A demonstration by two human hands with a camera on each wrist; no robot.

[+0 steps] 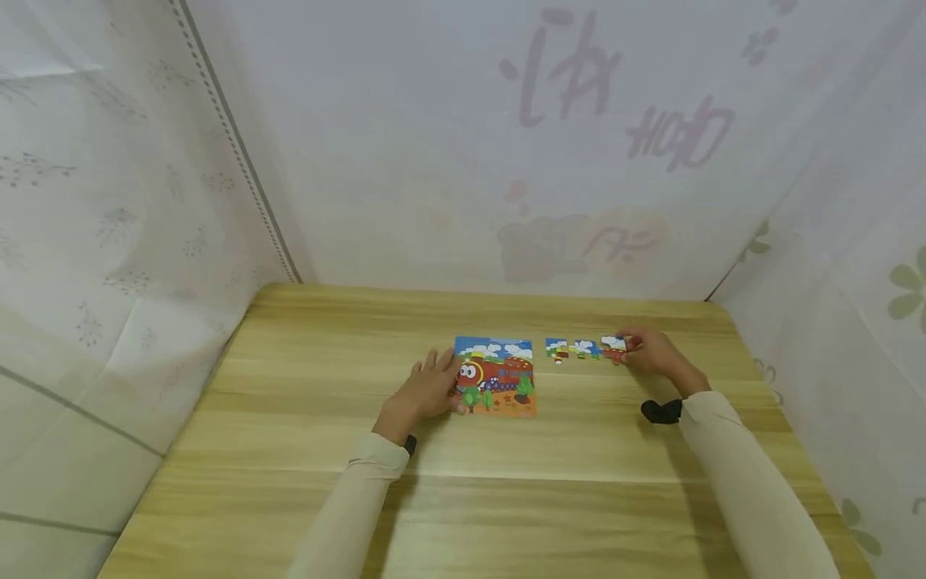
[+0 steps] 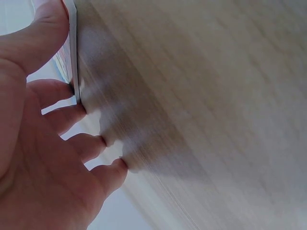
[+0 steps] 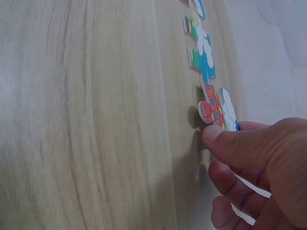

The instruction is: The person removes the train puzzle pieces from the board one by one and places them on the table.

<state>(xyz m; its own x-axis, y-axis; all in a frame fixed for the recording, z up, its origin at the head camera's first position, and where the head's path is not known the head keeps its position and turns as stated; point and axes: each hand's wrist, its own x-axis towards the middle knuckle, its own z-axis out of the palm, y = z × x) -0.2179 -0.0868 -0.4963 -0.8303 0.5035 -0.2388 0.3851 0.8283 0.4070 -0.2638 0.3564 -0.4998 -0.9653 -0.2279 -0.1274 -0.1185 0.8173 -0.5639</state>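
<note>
A square picture puzzle (image 1: 499,394) showing a red train with eyes lies on the table, its picture filled by blue sky, clouds and trees. My left hand (image 1: 428,384) rests along its left edge. In the left wrist view the fingers (image 2: 86,146) are spread, the tips down on the wood, and the thumb lies at the puzzle's edge. To the right, my right hand (image 1: 649,352) pinches a puzzle piece (image 3: 216,108) with red train and white cloud between thumb and index finger. It is tilted and slightly above the table. Two more puzzle pieces (image 1: 584,349) lie left of it.
The wooden table (image 1: 492,498) reaches back to a printed white curtain (image 1: 434,161), with similar curtains on the left and right sides. A black band (image 1: 661,412) hangs at the right wrist.
</note>
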